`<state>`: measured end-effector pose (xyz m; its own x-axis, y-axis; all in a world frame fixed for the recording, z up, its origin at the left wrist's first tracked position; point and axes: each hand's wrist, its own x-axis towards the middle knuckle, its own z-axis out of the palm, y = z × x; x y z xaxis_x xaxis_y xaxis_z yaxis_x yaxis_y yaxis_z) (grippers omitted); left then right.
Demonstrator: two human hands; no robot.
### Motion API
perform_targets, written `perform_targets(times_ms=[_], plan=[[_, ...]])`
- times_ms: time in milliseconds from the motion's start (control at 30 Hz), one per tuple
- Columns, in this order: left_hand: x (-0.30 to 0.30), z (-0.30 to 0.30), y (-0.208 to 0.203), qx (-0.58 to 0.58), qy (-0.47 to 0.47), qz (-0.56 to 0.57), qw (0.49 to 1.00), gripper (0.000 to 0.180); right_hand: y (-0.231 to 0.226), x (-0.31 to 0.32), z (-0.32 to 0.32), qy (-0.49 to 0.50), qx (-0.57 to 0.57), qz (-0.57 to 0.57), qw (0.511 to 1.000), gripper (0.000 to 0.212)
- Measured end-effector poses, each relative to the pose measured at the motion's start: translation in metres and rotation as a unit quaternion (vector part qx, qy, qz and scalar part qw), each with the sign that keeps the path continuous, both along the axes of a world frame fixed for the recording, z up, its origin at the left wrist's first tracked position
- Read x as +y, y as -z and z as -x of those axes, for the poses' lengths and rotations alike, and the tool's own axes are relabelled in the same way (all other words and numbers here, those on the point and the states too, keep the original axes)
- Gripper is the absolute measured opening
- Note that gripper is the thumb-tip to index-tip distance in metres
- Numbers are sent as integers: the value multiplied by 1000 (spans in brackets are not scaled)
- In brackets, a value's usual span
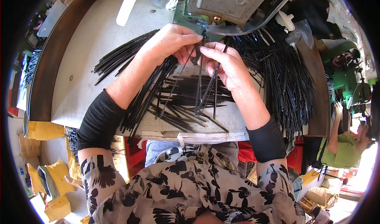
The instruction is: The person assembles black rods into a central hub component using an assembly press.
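Note:
Both hands are raised in front of the machine, close together over the table. My left hand (174, 44) is closed, thumb and fingers pinching the upper end of thin black rods that look like umbrella ribs. My right hand (226, 66) is closed too, pinching several black rods (200, 85) that hang down toward me. Their upper ends meet between my fingertips, just under the machine's front edge, and the join is partly hidden. Below my hands, more black rods (190, 91) lie crosswise on the table. A bundle of rods (148, 89) passes under my left forearm.
A green and grey metal machine (233, 4) stands at the far side. A large heap of black rods (285, 83) fills the table's right side; another bundle (122, 58) lies left. A raised brown rim (49, 73) borders the pale tabletop (85, 62). Another person (344, 145) works at far right.

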<state>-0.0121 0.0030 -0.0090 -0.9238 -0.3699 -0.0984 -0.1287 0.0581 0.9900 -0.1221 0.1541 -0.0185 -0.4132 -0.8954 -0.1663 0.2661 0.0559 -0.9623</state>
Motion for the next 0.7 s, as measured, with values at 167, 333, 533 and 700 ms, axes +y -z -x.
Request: perform_targets(times_ms=[167,333,533,700], plan=[[-2,1,4,5,-1,-27,1000,30,0,0,0,-1,-37,-3,999,20],[-1,0,3,9,1,-27,1000,29,4,1,-1,4,-35,0,999,20],[-1,-4,2,14,-6,-18,1000,29,0,-1,-6,17,-30,7,999,19],[5,-2,-6,-16,-6,-26,1000,28,-4,8,2,32,1,-7,999,21]])
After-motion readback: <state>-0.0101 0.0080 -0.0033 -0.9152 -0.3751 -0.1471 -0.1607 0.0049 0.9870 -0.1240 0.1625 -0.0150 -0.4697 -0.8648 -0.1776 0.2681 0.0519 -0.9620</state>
